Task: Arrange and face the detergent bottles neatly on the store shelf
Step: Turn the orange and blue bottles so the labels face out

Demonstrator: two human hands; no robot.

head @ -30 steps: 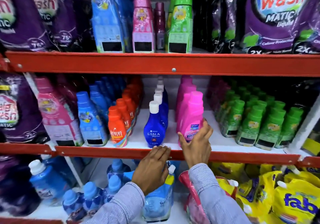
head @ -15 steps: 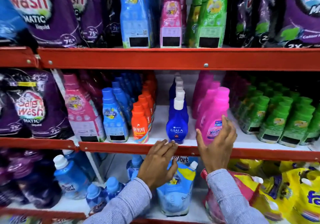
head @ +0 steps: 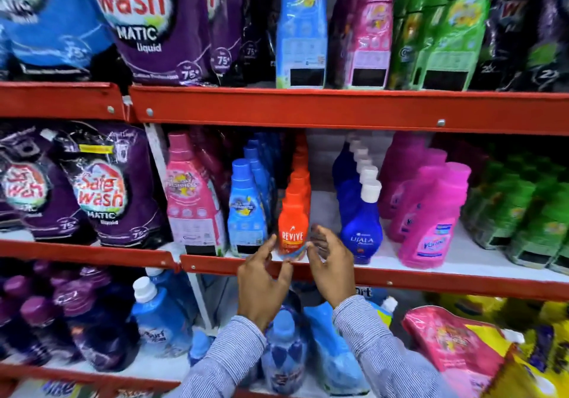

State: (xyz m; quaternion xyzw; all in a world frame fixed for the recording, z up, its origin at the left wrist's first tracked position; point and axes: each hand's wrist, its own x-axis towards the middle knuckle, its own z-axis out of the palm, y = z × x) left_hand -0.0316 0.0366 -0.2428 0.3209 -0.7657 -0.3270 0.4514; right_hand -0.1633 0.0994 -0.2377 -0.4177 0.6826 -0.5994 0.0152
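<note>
An orange Revive bottle (head: 292, 228) stands at the front of its row on the middle shelf (head: 400, 280). My left hand (head: 261, 280) is at its lower left and my right hand (head: 331, 265) at its lower right, fingers spread on either side of the bottle; blur hides whether they touch it. To the right stand a blue Ujala bottle (head: 361, 231) with a white cap and a pink bottle (head: 431, 228). Left of the orange row are a light blue bottle (head: 246, 210) and a tall pink bottle (head: 191, 194).
Green bottles (head: 529, 213) fill the shelf's right end. Purple Safe Wash pouches (head: 104, 188) hang at the left. The top shelf carries blue, pink and green bottles (head: 369, 28). Below are blue bottles (head: 160, 317), pouches and yellow packs (head: 538, 351).
My right hand left the pink bottle and both hands moved left to either side of the orange Revive bottle. The camera view shifted left and closer.
</note>
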